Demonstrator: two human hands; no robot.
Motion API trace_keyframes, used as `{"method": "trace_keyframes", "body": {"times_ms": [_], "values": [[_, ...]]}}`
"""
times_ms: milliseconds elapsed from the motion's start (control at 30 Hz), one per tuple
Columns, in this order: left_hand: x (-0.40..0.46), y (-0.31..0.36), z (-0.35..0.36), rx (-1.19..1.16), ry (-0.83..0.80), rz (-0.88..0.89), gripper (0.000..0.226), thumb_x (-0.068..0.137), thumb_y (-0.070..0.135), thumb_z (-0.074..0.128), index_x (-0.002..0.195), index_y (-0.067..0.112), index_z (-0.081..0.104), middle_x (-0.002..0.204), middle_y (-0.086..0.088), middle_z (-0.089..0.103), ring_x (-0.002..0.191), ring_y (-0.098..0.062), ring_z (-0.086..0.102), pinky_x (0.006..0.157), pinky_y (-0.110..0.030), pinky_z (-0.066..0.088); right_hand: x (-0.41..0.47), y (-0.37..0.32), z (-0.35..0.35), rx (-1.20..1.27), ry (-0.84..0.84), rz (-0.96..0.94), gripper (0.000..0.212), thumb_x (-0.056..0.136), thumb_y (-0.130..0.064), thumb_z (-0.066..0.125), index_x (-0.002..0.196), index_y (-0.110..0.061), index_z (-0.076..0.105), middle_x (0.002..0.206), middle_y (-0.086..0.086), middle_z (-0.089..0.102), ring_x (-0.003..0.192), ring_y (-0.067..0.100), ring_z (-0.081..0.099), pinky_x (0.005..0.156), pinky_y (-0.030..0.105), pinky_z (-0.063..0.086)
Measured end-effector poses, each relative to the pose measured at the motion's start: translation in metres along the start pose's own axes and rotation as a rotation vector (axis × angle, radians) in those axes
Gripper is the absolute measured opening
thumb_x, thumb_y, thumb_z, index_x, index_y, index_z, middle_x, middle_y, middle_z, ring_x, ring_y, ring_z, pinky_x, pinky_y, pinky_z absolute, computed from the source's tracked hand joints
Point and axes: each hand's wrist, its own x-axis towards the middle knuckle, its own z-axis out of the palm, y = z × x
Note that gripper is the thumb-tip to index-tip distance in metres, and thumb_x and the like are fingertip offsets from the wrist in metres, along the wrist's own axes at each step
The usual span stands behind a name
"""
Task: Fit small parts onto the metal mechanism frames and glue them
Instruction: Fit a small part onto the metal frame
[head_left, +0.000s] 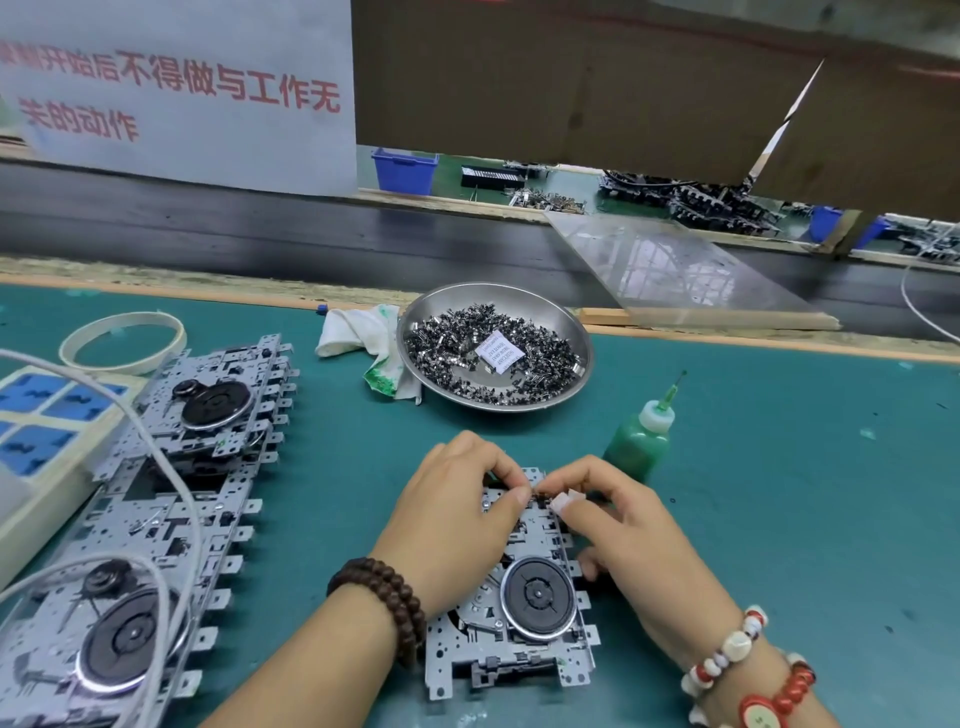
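Metal mechanism frame (524, 618) lies flat on the teal surface (779, 493) directly in front of the person, its black flywheel (537, 596) facing up near the middle. Both hands meet at the frame's far end: the left hand (457, 514) has its fingers curled down onto the plate, thumb and forefinger pinching at a small dark part (543, 500), while the right hand (618, 525) pinches the same spot from the other side, its lower fingers resting against the frame's right edge. Whether the part is already seated I cannot tell; fingertips hide it.

Judging from the layout, the job is in its fitting step on this frame, with gluing not yet begun: the green glue bottle (639, 441) stands upright and untouched just beyond the right hand. A steel bowl (496, 345) farther back holds a large heap of small dark parts, so supply is plentiful. To the left, several more frames (171, 499) lie overlapping in a row; whether those are finished or waiting cannot be read from here. A stained cloth (363, 340) sits beside the bowl.
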Motion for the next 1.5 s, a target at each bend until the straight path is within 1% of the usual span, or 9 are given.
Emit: {"method": "trace_keyframes", "body": {"times_ms": [200, 367, 667, 967, 1167, 1233, 1333, 1433, 1500], "values": [[0.0, -0.001, 0.0, 0.002, 0.003, 0.015, 0.017, 0.089, 0.031, 0.053, 0.073, 0.036, 0.048, 0.091, 0.021, 0.048, 0.095, 0.002, 0.04, 0.082, -0.016, 0.03, -0.001, 0.002, 0.005, -0.025, 0.028, -0.031, 0.015, 0.084, -0.008, 0.062, 0.074, -0.019, 0.065, 0.06, -0.012, 0.053, 0.049, 0.004, 0.04, 0.047, 0.015, 0.035], [-0.001, -0.001, 0.0, 0.004, 0.012, 0.022, 0.018, 0.089, 0.031, 0.053, 0.073, 0.036, 0.048, 0.09, 0.022, 0.047, 0.095, 0.002, 0.04, 0.083, -0.016, 0.03, -0.002, 0.001, 0.005, -0.028, 0.038, -0.014, 0.009, 0.085, -0.007, 0.062, 0.08, -0.014, 0.064, 0.066, -0.004, 0.05, 0.053, 0.009, 0.038, 0.048, 0.017, 0.034], [-0.001, -0.002, 0.001, 0.007, 0.021, 0.047, 0.018, 0.089, 0.029, 0.054, 0.073, 0.035, 0.048, 0.089, 0.02, 0.048, 0.095, 0.0, 0.041, 0.081, -0.015, 0.029, -0.001, 0.0, 0.011, -0.008, 0.093, 0.025, 0.016, 0.084, -0.001, 0.059, 0.077, -0.015, 0.063, 0.054, -0.014, 0.045, 0.048, 0.006, 0.035, 0.043, 0.014, 0.031], [-0.001, -0.004, 0.002, 0.007, 0.03, 0.066, 0.021, 0.089, 0.026, 0.055, 0.073, 0.037, 0.047, 0.089, 0.02, 0.048, 0.093, 0.001, 0.04, 0.074, -0.011, 0.026, 0.0, -0.005, 0.015, 0.003, 0.136, 0.068, 0.022, 0.082, 0.003, 0.057, 0.075, -0.016, 0.062, 0.064, -0.003, 0.045, 0.047, 0.003, 0.037, 0.043, 0.009, 0.032], [-0.004, -0.002, 0.0, 0.038, 0.054, 0.179, 0.033, 0.087, 0.02, 0.058, 0.077, 0.05, 0.049, 0.092, 0.022, 0.051, 0.094, 0.003, 0.043, 0.082, -0.003, 0.029, 0.0, -0.006, 0.018, -0.008, 0.177, 0.077, 0.023, 0.081, 0.004, 0.057, 0.076, -0.019, 0.058, 0.062, -0.001, 0.046, 0.047, 0.002, 0.039, 0.044, 0.009, 0.033], [-0.006, -0.002, 0.0, 0.05, 0.066, 0.198, 0.031, 0.086, 0.018, 0.059, 0.077, 0.047, 0.057, 0.089, 0.023, 0.05, 0.093, 0.002, 0.044, 0.081, -0.003, 0.029, 0.0, -0.005, 0.019, -0.008, 0.181, 0.083, 0.021, 0.081, 0.002, 0.057, 0.078, -0.018, 0.057, 0.062, -0.002, 0.046, 0.047, 0.001, 0.04, 0.045, 0.009, 0.034], [-0.008, -0.002, 0.001, 0.086, 0.082, 0.224, 0.021, 0.084, 0.013, 0.061, 0.081, 0.032, 0.067, 0.087, 0.022, 0.051, 0.09, -0.002, 0.046, 0.079, -0.006, 0.032, 0.0, -0.005, 0.019, -0.009, 0.184, 0.097, 0.018, 0.082, 0.0, 0.058, 0.08, -0.018, 0.057, 0.063, 0.0, 0.046, 0.052, 0.005, 0.041, 0.046, 0.009, 0.035], [-0.008, -0.002, 0.001, 0.126, 0.087, 0.242, 0.017, 0.084, 0.012, 0.062, 0.081, 0.027, 0.067, 0.086, 0.019, 0.05, 0.088, -0.007, 0.046, 0.077, -0.012, 0.033, -0.001, -0.006, 0.018, -0.003, 0.182, 0.113, 0.016, 0.083, -0.001, 0.058, 0.081, -0.017, 0.056, 0.064, 0.001, 0.045, 0.058, 0.011, 0.041, 0.046, 0.01, 0.034], [-0.009, 0.0, 0.002, 0.131, 0.089, 0.251, 0.013, 0.085, 0.014, 0.061, 0.082, 0.026, 0.066, 0.086, 0.02, 0.048, 0.088, -0.007, 0.045, 0.076, -0.01, 0.032, -0.003, -0.009, 0.016, -0.001, 0.147, 0.116, 0.015, 0.084, -0.001, 0.057, 0.084, -0.016, 0.056, 0.067, 0.001, 0.047, 0.058, 0.011, 0.042, 0.046, 0.01, 0.034]]}}
